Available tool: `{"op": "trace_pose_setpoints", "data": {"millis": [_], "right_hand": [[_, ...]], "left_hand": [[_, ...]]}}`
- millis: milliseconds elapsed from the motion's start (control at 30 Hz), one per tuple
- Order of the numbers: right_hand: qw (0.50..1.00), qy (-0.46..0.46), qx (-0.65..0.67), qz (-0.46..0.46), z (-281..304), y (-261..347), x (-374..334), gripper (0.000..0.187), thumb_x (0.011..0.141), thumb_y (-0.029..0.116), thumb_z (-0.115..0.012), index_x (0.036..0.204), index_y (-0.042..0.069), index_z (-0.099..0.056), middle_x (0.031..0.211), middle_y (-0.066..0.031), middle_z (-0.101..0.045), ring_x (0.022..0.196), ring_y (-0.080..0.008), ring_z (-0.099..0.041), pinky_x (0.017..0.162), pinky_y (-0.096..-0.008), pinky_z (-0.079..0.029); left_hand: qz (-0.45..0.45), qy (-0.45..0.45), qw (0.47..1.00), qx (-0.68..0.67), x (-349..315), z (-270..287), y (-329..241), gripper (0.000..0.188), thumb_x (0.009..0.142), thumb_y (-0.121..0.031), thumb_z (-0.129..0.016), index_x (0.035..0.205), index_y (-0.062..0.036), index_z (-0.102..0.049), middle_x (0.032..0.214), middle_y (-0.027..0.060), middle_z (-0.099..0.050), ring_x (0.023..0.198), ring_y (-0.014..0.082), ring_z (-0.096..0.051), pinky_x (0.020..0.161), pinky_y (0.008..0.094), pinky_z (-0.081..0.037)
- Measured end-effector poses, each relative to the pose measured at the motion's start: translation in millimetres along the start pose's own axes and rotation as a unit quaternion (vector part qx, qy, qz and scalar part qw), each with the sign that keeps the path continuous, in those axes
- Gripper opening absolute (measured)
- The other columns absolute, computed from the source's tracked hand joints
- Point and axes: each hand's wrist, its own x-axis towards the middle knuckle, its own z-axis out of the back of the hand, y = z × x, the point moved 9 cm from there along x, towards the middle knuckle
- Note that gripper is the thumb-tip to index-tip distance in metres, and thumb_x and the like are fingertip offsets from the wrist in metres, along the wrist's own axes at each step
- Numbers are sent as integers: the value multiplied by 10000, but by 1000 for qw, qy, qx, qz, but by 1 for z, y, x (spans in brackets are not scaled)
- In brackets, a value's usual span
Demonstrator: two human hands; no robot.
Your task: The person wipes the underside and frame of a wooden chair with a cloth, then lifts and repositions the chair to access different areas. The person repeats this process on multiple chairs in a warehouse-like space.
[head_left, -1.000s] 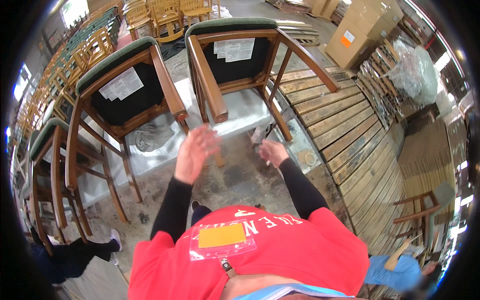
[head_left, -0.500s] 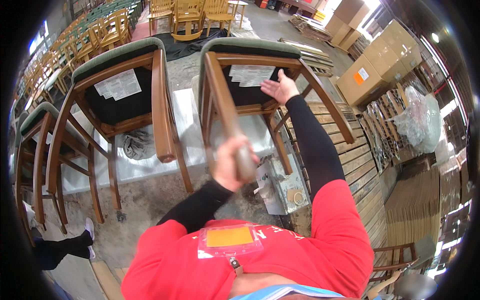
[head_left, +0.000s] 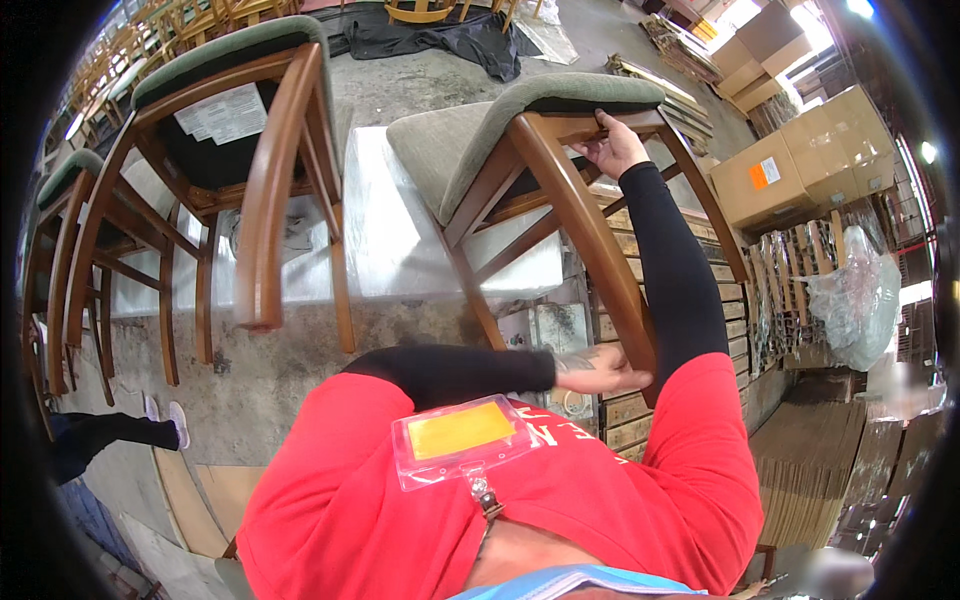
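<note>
A wooden chair (head_left: 575, 215) with a grey-green padded seat is tipped, its legs pointing toward me. Under the seat's edge, my right hand (head_left: 615, 150) is closed on the wooden rail, thumb uppermost. My left hand (head_left: 598, 370) reaches across my body and grips the near leg by its lower end; part of its fingers is hidden at the leg. To the left, a similar chair (head_left: 290, 180) is tipped the same way, with white paper labels (head_left: 225, 115) on its dark underside.
Another tipped chair (head_left: 85, 215) stands at the far left. A plastic-wrapped surface (head_left: 385, 255) lies under the chairs. Wooden slats (head_left: 625, 425), a cardboard box (head_left: 800, 165) and stacked cardboard sheets (head_left: 805, 450) are on the right. Another person's leg (head_left: 110, 437) shows at lower left.
The chair has turned and shifted right, and its seat top now shows. My right hand has gone from open to gripping the rail. My left hand has swung right with the leg.
</note>
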Motion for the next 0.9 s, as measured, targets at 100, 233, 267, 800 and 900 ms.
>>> {"op": "trace_pose_setpoints", "data": {"millis": [100, 233, 267, 800, 900], "right_hand": [[999, -21, 28, 30, 41, -1, -10, 325, 1016, 244, -583, 1249, 31, -507, 1214, -178, -616, 1044, -386, -671, 885, -564, -590], [997, -21, 35, 63, 28, 0, -24, 331, 1006, 247, -606, 1227, 5, -555, 1157, -182, -667, 969, -311, -695, 839, -471, -616], [996, -30, 21, 84, 29, 2, -24, 339, 993, 244, -621, 1216, -4, -557, 1134, -180, -670, 901, -304, -706, 765, -460, -630], [990, -100, 60, 85, 36, 9, -55, 724, 968, 175, -646, 1460, 102, -121, 1064, -178, -617, 711, -243, -713, 500, -373, -623], [985, -135, 84, 72, 48, 10, -61, 723, 971, 178, -645, 1463, 105, -120, 1065, -180, -639, 699, -243, -714, 497, -372, -621]], "left_hand": [[-74, 167, 976, 122, -25, 35, 5, 498, 1010, -426, -581, 1184, 38, -637, 1020, 127, -723, 972, 215, -671, 882, 345, -528], [66, -141, 967, -204, -110, 220, 79, 270, 946, -148, -588, 1129, 35, -662, 1004, 204, -737, 906, 281, -736, 864, 374, -580], [58, -257, 938, -226, -130, 268, 101, 276, 973, -194, -559, 1137, 11, -646, 997, 206, -727, 908, 299, -732, 829, 410, -590], [82, -550, 717, -421, -99, 440, 223, 719, 979, -584, -485, 1529, -130, -394, 1503, 123, -466, 1376, 328, -453, 1136, 525, -362], [78, -601, 675, -421, -107, 437, 235, 683, 990, -569, -466, 1511, -130, -423, 1480, 119, -492, 1358, 324, -472, 1126, 518, -380]]}}
